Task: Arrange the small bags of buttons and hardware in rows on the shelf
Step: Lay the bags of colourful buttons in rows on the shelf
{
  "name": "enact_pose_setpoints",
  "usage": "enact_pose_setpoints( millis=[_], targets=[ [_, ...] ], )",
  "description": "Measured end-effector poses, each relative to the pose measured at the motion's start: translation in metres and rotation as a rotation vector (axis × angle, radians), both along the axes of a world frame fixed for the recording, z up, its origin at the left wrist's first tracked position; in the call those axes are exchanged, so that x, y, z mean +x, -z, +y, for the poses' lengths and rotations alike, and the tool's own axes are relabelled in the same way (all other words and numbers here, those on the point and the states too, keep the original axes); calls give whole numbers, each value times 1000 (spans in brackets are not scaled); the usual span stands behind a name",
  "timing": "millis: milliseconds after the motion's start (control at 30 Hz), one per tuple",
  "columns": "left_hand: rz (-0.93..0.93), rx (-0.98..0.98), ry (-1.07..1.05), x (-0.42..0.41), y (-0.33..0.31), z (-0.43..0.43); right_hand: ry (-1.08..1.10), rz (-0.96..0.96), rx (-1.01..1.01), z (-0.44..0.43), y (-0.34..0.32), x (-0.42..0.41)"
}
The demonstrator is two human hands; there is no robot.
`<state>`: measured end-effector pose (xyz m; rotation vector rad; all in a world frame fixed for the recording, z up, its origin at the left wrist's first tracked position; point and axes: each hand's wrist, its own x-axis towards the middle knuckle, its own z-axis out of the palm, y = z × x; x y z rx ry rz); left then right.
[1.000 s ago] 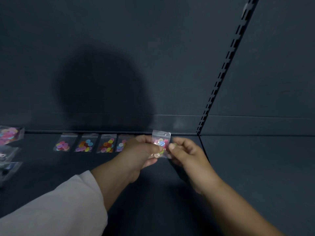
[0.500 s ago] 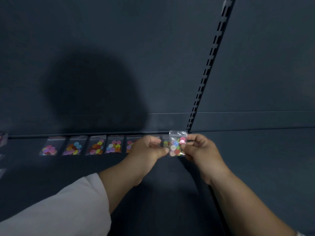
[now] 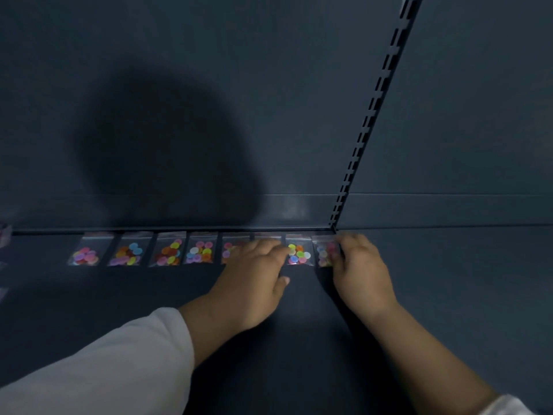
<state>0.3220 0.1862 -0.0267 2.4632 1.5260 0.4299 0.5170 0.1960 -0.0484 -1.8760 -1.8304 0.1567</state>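
Placement step judged in hand: end bag (image 3: 326,253) was pinched by right hand (image 3: 360,269) at the row's right end, along the shelf (image 3: 449,295) back. Left hand (image 3: 254,277) lay spread over neighbouring bags. Release and squaring would be needed next.

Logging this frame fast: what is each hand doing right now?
Left hand: open, fingers spread flat over the row of button bags.
Right hand: fingertips on the end bag; grip cannot be told.
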Motion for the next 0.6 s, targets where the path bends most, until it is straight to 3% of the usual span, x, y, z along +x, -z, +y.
enact_pose_setpoints(
  millis=[100, 267, 600],
  targets=[
    [181, 9, 104, 8, 7, 2, -186, -127, -67, -9, 12, -2],
    [295, -73, 172, 20, 15, 10, -236, -237, -215, -10, 14, -2],
    [258, -69, 113, 9, 14, 11, -226, -216, -160, -11, 5, -11]
  ],
)
